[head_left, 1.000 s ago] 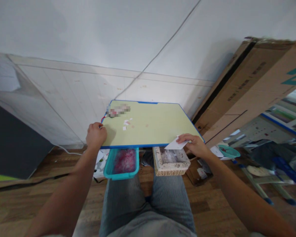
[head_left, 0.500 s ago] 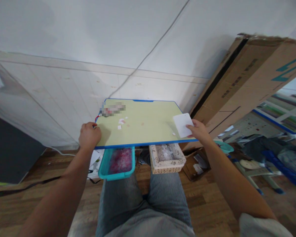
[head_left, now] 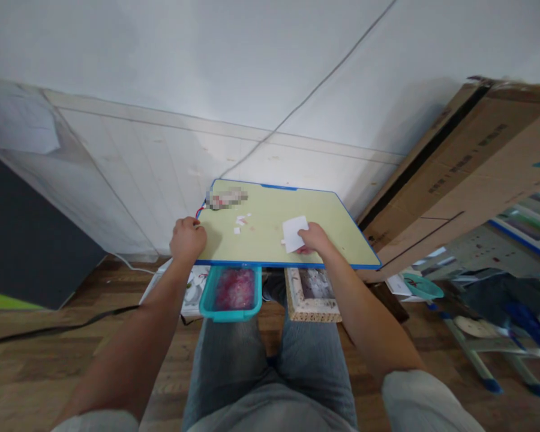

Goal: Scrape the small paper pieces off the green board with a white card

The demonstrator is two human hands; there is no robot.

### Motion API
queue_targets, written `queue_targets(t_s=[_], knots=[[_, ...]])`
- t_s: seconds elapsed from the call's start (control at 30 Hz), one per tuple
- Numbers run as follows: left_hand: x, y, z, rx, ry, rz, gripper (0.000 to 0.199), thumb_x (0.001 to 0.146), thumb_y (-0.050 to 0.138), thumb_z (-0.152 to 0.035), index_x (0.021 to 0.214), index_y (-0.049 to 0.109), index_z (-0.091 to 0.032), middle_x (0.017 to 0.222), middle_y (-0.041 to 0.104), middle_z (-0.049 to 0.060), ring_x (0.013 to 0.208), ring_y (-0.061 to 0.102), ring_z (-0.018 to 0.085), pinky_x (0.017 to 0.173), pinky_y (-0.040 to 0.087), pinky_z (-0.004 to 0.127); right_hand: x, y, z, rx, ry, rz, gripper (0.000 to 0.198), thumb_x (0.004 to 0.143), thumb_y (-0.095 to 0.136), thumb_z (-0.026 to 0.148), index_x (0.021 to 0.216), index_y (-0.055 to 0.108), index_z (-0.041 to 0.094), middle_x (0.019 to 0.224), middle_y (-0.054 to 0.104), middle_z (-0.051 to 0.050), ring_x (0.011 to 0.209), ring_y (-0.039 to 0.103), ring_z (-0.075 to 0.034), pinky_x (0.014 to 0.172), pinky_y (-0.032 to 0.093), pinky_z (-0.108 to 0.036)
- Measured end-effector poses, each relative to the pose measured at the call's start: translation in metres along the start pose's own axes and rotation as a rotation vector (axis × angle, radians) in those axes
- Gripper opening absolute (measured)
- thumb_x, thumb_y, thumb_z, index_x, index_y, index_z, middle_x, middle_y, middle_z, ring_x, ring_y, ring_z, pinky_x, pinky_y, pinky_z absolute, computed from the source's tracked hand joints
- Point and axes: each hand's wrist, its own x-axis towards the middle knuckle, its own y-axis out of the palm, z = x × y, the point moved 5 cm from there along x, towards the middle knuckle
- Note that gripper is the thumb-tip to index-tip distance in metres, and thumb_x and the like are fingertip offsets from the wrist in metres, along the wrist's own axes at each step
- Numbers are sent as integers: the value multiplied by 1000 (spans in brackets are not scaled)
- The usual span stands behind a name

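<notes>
A small yellow-topped table [head_left: 270, 210] with blue edging stands before me against the wall. My right hand [head_left: 314, 237] is closed on a white card [head_left: 293, 233], low over the tabletop near its front edge. A small white scrap [head_left: 283, 242] shows at the card's lower left. My left hand [head_left: 188, 239] rests at the table's left edge with its fingers curled; what they hold, if anything, is hidden. Several white paper bits [head_left: 240, 222] lie right of that hand. Behind them, a blurred-out object [head_left: 227, 198] sits in the far left corner, beside a red cord [head_left: 199, 212].
Under the table's front edge are a teal basin [head_left: 231, 315] with pink contents and a pale speckled box [head_left: 312, 315] holding white scraps. A tall cardboard box [head_left: 450, 168] leans at the right. A cable [head_left: 315, 90] runs down the wall.
My right hand has carried the white card leftward, from the table's right end toward the middle. My left hand stays at the left edge. The whole view has shifted slightly.
</notes>
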Motion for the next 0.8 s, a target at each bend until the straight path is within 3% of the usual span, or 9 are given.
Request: queue_targets(t_s=[0.07, 0.17, 0.23, 0.37, 0.67, 0.8], knots=[[-1, -1, -1, -7, -4, 1, 26, 92, 50, -28, 114, 63, -22, 126, 57, 17, 118, 57, 36, 98, 48, 51, 3, 22, 21, 26, -54, 38, 25, 86, 63, 25, 108, 67, 12, 72, 75, -13, 56, 73, -27, 52, 60, -37], [-1, -1, -1, -18, 11, -11, 25, 92, 50, -26, 113, 63, -21, 125, 57, 17, 118, 57, 35, 98, 48, 51, 3, 24, 35, 54, -126, 10, 35, 89, 59, 28, 121, 59, 14, 84, 77, -12, 57, 72, -24, 50, 61, -36], [0, 0, 0, -21, 17, -16, 25, 92, 51, -26, 113, 63, -21, 125, 57, 17, 118, 57, 35, 98, 49, 51, 1, 10, 35, 59, -160, -43, 39, 89, 59, 30, 126, 54, 18, 94, 77, -11, 61, 72, -21, 49, 62, -36], [3, 5, 5, -16, 23, -20, 25, 91, 52, -27, 114, 63, -22, 125, 57, 16, 119, 56, 35, 98, 49, 53, -9, -24, 20, 46, -203, -95, 32, 84, 66, 29, 115, 60, 20, 106, 73, -10, 78, 72, -23, 49, 63, -34], [4, 7, 7, 18, 25, -9, 28, 92, 53, -30, 117, 64, -23, 128, 57, 13, 117, 56, 33, 99, 48, 53, -34, -62, -12, 139, -232, -153, 36, 82, 67, 33, 116, 63, 20, 101, 73, -9, 74, 71, -24, 49, 63, -35], [4, 6, 6, 54, 22, 5, 30, 94, 51, -33, 119, 64, -22, 128, 57, 14, 117, 56, 32, 99, 48, 49, -35, -81, -34, 270, -225, -283, 43, 81, 66, 39, 119, 62, 20, 103, 73, -8, 80, 71, -24, 50, 64, -35]])
